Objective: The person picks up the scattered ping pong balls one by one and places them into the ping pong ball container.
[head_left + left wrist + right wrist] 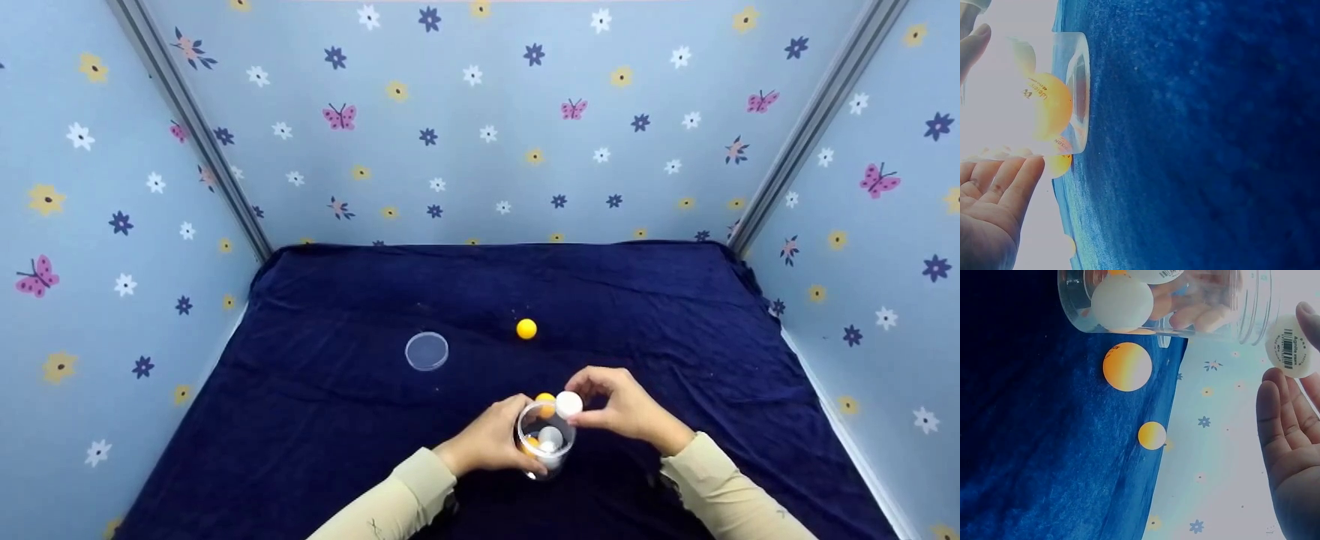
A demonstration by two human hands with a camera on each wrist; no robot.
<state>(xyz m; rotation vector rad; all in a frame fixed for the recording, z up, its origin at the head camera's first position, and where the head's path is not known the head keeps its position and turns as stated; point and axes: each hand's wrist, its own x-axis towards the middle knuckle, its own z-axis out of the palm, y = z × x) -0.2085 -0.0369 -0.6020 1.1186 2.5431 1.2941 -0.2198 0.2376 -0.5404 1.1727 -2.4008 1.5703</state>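
My left hand grips a clear plastic jar round its side, the open mouth facing up. Inside lie white ping-pong balls and an orange ping-pong ball. At the jar's rim, my right hand pinches another white ping-pong ball between thumb and fingers; dark print shows on it in the right wrist view. Just behind the jar, an orange ball rests on the cloth. Farther back sits a second loose orange ball.
A clear round lid lies on the dark blue cloth, left of the loose balls. Flower-patterned walls stand at the back and both sides, with grey metal posts in the corners.
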